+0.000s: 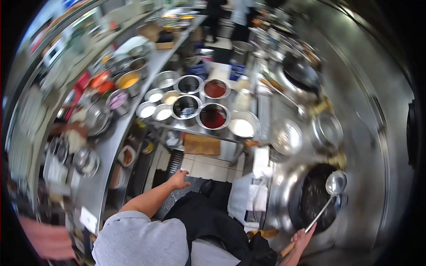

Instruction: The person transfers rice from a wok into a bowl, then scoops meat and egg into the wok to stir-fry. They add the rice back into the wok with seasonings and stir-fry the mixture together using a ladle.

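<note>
My right hand (303, 240) is wrapped round the handle of a long metal ladle (336, 182) with a wooden grip end. The ladle's bowl overlaps the far right rim of a dark wok (313, 206) seated on the steel range. Inside the wok the surface is dark, with small light flecks. Away to the left, my left hand (179, 180) hangs in the air over the floor, fingers apart, holding nothing. Nearest beyond it is a steel stand bearing round pots, among them one of dark red liquid (213, 116) and one of dark liquid (186, 107).
A white-filled pot (243, 125) stands at the stand's right end. Along the left runs a steel counter (116, 153) with bowls and an orange-yellow container (128, 80). Another wok (301, 73) sits farther along the range. People stand at the far end of the aisle.
</note>
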A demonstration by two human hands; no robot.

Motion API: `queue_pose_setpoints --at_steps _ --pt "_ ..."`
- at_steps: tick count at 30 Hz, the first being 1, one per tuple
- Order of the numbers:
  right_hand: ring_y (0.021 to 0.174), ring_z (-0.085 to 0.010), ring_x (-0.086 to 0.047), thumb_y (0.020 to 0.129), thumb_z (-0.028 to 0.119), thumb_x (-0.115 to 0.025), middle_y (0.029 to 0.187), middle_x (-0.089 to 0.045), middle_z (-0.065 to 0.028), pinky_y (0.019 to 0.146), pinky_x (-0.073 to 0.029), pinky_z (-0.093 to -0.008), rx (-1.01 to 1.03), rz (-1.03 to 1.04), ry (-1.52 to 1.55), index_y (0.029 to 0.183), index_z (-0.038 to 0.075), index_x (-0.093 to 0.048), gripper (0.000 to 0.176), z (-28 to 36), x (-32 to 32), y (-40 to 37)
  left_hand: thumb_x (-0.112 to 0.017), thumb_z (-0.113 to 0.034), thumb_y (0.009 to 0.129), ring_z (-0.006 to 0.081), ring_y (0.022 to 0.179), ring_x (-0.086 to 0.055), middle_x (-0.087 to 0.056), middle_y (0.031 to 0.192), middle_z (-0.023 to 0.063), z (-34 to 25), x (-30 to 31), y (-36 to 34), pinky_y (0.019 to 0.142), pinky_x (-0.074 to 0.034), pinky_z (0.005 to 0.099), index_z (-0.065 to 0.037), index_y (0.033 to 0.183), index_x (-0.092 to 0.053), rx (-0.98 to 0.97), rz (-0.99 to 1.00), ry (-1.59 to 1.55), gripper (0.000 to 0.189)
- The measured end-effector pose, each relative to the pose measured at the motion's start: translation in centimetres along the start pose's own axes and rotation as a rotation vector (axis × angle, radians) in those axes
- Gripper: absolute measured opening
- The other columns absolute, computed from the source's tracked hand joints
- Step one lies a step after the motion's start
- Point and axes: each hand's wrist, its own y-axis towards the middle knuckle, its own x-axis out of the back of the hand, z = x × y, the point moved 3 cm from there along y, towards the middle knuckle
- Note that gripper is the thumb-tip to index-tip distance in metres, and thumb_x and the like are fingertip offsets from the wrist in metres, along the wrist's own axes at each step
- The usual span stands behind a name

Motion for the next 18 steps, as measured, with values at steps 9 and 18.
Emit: queue_pose_setpoints --at_steps 9,18 --pt "0.039 -0.0087 -0.040 0.099 0.012 -0.050 0.069 -0.040 -0.0032 0.035 -0.041 -0.0277 -0.228 1.027 0.483 0.146 0.012 -0.027 0.053 8.2 -25.7 -0.7 -0.070 -0.019 0.084 0.0253 0.089 -0.071 -0.074 0.091 0.0125 15.1 6.8 -15.4 0.083 -0.053 0.0373 -0.003 0.118 -0.063 0.468 -0.411 -0.552 0.038" --pt "0.042 -0.0061 -0.036 0.098 0.011 -0.051 0.072 -0.040 -0.0023 0.037 -0.037 -0.0248 -0.648 1.592 0.060 0.148 0.013 -0.030 0.054 5.7 -60.0 -12.4 -0.060 -0.015 0.093 0.0216 0.080 -0.060 -0.065 0.086 0.0103 28.2 21.7 -27.7 0.076 -0.049 0.0339 -0.002 0.108 -0.062 0.629 -1.853 -0.528 0.019"
